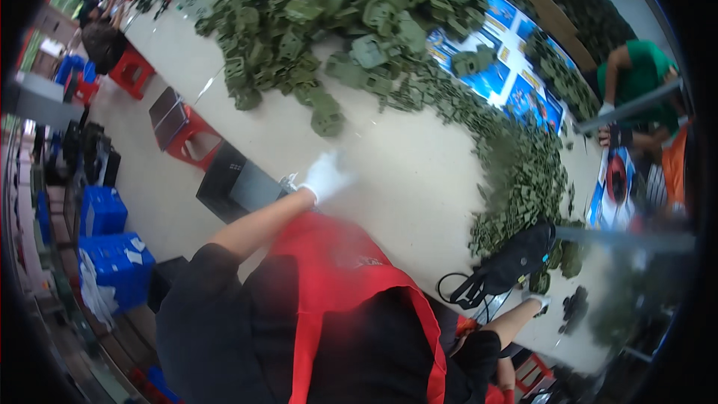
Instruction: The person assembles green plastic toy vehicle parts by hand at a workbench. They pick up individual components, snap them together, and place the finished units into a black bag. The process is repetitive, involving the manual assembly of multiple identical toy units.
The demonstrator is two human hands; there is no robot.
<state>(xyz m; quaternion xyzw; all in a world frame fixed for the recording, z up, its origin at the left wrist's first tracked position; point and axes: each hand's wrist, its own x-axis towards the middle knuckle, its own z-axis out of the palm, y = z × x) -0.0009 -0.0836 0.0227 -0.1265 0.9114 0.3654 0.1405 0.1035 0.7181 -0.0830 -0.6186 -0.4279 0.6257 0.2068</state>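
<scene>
Straight ahead of the red apron (336, 254), note the green moulded piece (326, 114), long axis roughly toward the apron, just beyond the nearer left hand (327, 177), blurred, finger spread and hold impossible to tell, with the right hand (536, 302), right of the apron, likewise unreadable.

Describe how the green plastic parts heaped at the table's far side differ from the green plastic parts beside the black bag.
The far heap has mostly larger, chunkier pieces; the pile beside the bag has much smaller ones. The far heap looks thickly stacked, while the bag-side pile spreads in a curving band. Both are olive green.
</scene>
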